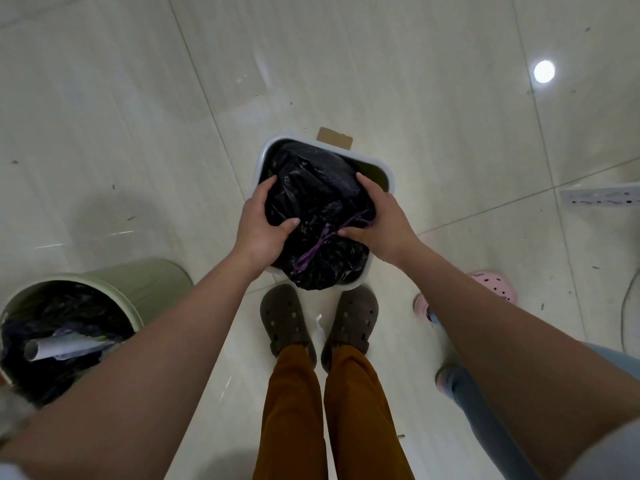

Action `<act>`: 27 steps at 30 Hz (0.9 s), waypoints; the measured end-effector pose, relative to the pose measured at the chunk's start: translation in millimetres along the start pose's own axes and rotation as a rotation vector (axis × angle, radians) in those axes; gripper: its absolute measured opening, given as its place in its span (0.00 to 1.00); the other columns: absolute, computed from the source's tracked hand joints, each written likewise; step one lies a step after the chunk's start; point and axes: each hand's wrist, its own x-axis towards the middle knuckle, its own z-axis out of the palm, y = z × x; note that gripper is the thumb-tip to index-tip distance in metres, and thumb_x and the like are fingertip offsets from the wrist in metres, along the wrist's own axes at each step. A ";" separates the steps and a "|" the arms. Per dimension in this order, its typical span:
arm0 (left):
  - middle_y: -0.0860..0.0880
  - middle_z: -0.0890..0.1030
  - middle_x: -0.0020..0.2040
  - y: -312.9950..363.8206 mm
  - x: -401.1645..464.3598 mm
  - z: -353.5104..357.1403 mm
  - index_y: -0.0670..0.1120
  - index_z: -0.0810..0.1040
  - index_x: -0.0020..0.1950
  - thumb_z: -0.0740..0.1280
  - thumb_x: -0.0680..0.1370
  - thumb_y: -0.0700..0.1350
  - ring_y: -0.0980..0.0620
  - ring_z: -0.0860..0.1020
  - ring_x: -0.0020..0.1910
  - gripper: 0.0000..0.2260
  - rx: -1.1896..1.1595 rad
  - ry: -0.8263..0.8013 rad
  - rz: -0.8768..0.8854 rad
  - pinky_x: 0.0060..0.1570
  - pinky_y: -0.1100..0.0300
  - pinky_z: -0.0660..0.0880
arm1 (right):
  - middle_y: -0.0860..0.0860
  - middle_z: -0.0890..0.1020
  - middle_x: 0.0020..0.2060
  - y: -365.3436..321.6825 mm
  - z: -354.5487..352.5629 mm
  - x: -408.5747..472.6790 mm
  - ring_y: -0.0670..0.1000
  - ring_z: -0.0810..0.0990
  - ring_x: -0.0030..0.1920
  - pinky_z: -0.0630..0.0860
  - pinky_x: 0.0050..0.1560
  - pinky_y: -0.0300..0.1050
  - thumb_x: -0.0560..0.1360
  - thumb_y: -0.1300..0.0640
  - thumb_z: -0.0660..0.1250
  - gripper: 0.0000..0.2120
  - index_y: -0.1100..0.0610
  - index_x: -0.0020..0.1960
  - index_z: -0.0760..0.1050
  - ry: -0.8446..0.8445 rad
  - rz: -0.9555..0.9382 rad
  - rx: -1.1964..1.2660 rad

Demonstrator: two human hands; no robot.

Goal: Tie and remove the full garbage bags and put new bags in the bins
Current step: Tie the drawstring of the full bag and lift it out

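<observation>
left hand [259, 226]: my fingers curl round the black bag's [311, 188] left side
right hand [378, 216]: grips its right side
bag: in the white bin [264, 154], purple drawstring [320, 242] knotted

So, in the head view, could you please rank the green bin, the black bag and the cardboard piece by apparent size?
1. Green bin, though nearer the camera.
2. Black bag, gripped by left hand and right hand.
3. Cardboard piece.

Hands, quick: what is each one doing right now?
Left hand: grips the tied black garbage bag on its left side.
Right hand: grips the same bag on its right side, thumb by the purple drawstring.
</observation>
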 end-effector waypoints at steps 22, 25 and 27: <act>0.56 0.78 0.39 8.3 -0.1 0.4 0.52 0.80 0.41 0.71 0.75 0.38 0.50 0.78 0.47 0.09 0.092 0.173 0.073 0.51 0.58 0.75 | 0.44 0.76 0.39 -0.7 10.3 0.7 0.51 0.77 0.45 0.76 0.49 0.44 0.75 0.60 0.71 0.02 0.56 0.44 0.82 0.285 0.173 0.221; 0.59 0.80 0.39 11.9 -11.7 -3.6 0.52 0.81 0.44 0.70 0.76 0.38 0.58 0.80 0.41 0.09 -0.037 0.113 0.019 0.44 0.68 0.77 | 0.48 0.78 0.39 -6.5 5.1 -5.4 0.51 0.78 0.43 0.78 0.48 0.46 0.75 0.60 0.72 0.07 0.54 0.38 0.79 0.241 0.210 0.322; 0.56 0.82 0.38 13.5 -19.4 -7.0 0.51 0.81 0.43 0.69 0.77 0.37 0.60 0.80 0.37 0.08 -0.101 0.090 -0.023 0.40 0.69 0.77 | 0.53 0.80 0.44 -10.7 1.6 -11.2 0.54 0.79 0.46 0.79 0.54 0.51 0.75 0.61 0.72 0.06 0.54 0.40 0.80 0.206 0.215 0.401</act>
